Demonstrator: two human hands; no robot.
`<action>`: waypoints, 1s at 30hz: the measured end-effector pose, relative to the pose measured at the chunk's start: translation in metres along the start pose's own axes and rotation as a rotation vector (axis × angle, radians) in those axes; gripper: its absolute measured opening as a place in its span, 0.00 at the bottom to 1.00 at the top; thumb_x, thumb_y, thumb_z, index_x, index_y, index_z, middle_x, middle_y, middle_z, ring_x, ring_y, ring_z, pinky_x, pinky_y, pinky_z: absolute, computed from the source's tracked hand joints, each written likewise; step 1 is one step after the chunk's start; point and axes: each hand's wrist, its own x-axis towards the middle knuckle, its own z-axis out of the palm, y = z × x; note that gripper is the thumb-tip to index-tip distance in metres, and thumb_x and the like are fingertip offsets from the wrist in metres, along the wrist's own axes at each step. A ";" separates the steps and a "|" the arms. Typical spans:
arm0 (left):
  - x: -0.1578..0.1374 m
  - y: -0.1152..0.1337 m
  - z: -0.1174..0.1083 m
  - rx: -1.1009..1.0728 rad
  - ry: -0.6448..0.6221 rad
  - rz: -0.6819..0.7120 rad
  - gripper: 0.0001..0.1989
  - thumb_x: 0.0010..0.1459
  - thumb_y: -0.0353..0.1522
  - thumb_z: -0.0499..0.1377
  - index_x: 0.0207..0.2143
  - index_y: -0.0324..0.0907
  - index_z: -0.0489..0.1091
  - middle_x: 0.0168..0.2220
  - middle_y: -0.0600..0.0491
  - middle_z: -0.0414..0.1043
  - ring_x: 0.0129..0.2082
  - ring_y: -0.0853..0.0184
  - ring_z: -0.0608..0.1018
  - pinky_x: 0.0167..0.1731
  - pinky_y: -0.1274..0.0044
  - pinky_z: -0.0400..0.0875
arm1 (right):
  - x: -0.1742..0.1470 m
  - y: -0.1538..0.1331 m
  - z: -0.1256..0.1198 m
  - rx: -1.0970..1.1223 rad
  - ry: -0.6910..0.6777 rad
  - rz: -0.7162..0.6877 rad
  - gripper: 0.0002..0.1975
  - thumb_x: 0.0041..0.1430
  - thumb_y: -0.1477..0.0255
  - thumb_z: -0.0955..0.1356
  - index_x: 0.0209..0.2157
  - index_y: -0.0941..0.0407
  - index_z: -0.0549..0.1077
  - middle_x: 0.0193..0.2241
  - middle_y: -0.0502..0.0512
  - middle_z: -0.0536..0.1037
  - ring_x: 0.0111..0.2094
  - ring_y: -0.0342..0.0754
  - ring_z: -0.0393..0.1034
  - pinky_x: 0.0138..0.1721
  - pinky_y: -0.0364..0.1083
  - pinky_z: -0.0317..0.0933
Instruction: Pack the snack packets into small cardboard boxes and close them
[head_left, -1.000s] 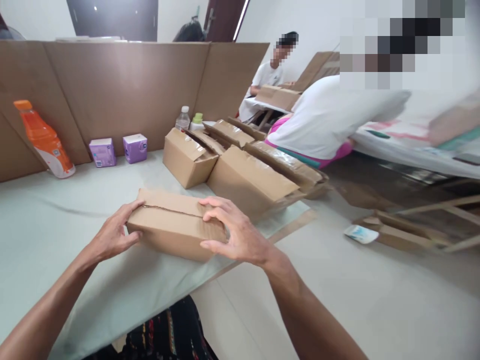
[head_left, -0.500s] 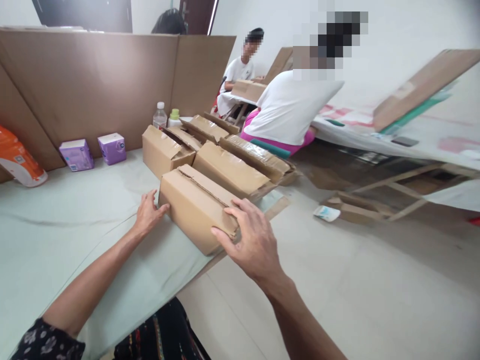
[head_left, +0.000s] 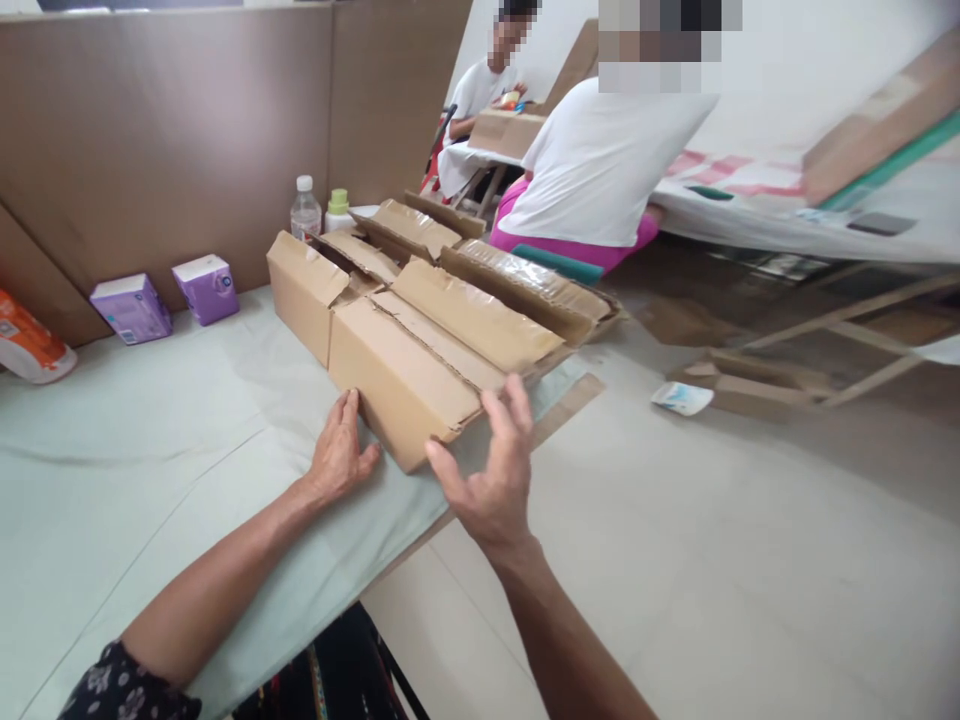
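The nearest cardboard box (head_left: 390,385) stands at the table's edge, its top flaps folded down and almost meeting along a ragged seam. Flat against its near side rests my left hand (head_left: 343,450), fingers stretched out. My right hand (head_left: 491,470) is at the box's right end, thumb and fingers spread apart, by the corner without wrapping it. Directly behind, and pressed close to it, are another cardboard box (head_left: 480,315) with a raised flap and a further box (head_left: 300,290) to the left. More boxes with flaps up stand behind these.
Two purple tissue packs (head_left: 206,290), an orange-and-white bottle (head_left: 34,340), a clear bottle (head_left: 305,212) and a green-capped bottle (head_left: 338,212) stand before a tall cardboard panel (head_left: 187,130). A person in a white shirt (head_left: 607,170) sits beyond the boxes. An open carton (head_left: 765,385) lies on the floor.
The nearest box has moved back against the boxes behind it. My right hand has loosened from its end, and my left hand has shifted from its left corner to flat on its near side.
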 end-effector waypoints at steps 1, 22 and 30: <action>-0.001 0.000 0.001 0.018 -0.013 0.003 0.50 0.57 0.32 0.63 0.76 0.35 0.41 0.76 0.31 0.50 0.77 0.43 0.56 0.76 0.50 0.52 | -0.009 0.000 -0.001 0.058 0.020 0.031 0.40 0.69 0.68 0.70 0.76 0.50 0.51 0.76 0.71 0.52 0.76 0.70 0.50 0.67 0.71 0.62; -0.224 0.058 -0.080 0.225 -0.506 0.162 0.35 0.62 0.43 0.68 0.70 0.49 0.67 0.76 0.43 0.57 0.76 0.47 0.60 0.76 0.52 0.54 | -0.132 -0.020 0.023 0.019 -0.200 -0.083 0.18 0.71 0.77 0.60 0.56 0.52 0.74 0.54 0.60 0.82 0.60 0.58 0.74 0.63 0.61 0.59; -0.205 0.009 -0.126 0.387 -0.144 -0.057 0.26 0.76 0.42 0.49 0.70 0.42 0.66 0.77 0.38 0.55 0.76 0.48 0.61 0.72 0.53 0.62 | -0.136 -0.016 0.034 0.023 -0.139 -0.108 0.17 0.71 0.75 0.59 0.53 0.53 0.75 0.54 0.62 0.82 0.58 0.59 0.74 0.63 0.63 0.59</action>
